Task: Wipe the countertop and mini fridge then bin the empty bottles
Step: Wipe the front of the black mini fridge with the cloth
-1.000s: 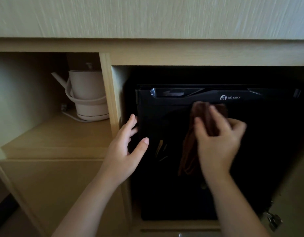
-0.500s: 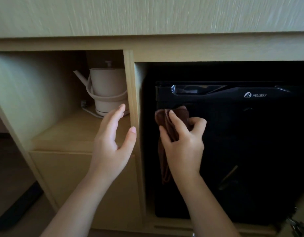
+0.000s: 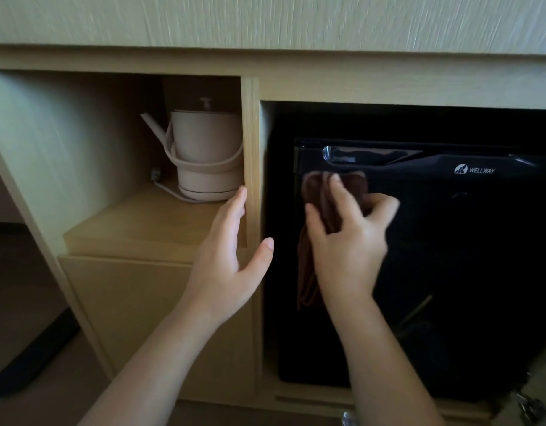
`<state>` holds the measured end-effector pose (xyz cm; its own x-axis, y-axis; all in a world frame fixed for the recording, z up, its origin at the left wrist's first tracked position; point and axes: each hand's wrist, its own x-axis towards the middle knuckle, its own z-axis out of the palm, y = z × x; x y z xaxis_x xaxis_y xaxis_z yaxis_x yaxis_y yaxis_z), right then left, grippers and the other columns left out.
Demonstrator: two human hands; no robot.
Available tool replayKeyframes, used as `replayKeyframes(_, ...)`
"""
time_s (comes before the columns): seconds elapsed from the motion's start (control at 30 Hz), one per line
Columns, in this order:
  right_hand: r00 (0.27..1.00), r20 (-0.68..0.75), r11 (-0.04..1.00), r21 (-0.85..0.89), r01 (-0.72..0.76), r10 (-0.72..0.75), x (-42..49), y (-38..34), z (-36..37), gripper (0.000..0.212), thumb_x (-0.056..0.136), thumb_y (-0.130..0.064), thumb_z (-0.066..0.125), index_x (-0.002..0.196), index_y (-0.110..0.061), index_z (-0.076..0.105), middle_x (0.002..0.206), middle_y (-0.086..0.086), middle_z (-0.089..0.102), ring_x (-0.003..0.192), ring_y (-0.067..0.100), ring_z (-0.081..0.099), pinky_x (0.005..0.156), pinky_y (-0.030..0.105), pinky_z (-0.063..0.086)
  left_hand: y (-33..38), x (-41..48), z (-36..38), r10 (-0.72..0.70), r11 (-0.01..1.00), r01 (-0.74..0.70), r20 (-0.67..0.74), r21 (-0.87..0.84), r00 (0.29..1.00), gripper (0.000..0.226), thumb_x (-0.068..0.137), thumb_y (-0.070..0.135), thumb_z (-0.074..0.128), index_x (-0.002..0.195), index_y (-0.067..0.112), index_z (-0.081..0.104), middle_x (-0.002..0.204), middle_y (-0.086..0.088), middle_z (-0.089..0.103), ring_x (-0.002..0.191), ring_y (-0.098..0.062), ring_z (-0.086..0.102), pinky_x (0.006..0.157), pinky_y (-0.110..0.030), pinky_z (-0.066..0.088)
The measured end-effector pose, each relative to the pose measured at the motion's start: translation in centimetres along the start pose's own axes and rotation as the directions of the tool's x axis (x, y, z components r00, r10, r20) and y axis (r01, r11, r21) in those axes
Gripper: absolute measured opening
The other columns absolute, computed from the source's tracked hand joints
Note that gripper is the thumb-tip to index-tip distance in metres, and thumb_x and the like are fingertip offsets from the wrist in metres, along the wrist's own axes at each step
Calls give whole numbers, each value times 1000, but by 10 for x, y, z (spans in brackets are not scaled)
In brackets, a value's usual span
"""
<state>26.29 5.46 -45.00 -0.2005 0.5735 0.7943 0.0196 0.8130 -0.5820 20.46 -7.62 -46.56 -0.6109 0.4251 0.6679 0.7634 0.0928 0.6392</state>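
The closed black mini fridge (image 3: 450, 256) fills the right bay of the cabinet (image 3: 250, 133), a brown cloth (image 3: 316, 192) hanging against its door near the divider.

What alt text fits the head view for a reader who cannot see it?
A right hand holds a brown cloth against the black mini fridge; the open left hand is beside the wooden divider, and a beige kettle stands on the shelf beyond.

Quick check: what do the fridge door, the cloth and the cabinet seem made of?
Fridge door: glossy black, plastic or glass; it shows sharp reflections. Cloth: soft brown fabric, maybe microfibre; it bunches and hangs limp. Cabinet: pale matte wood or wood-look laminate, by its fine grain lines.
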Motion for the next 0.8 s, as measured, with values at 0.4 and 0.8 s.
replayKeyframes(0.4, 988, 56, 985, -82, 151, -147, 11, 64, -45, 45, 75, -28, 72, 118, -24, 59, 108, 4, 40, 83, -5, 39, 76, -1, 35, -9, -11, 49, -70, 987, 87, 123, -138, 990, 67, 83, 39, 51, 141, 31, 19, 145, 15, 29, 130, 4, 29, 105, -19, 29)
replayKeyframes(0.8, 959, 217, 979, -46, 197, -183, -46, 78, -25, 41, 71, -17, 77, 111, -16, 66, 97, 13, 48, 74, 17, 57, 63, 25, 54, -17, -11, 46, -173, 947, 230, 245, -225, 954, 64, 78, 46, 53, 135, 44, 25, 142, 20, 32, 126, 8, 33, 106, -25, 28)
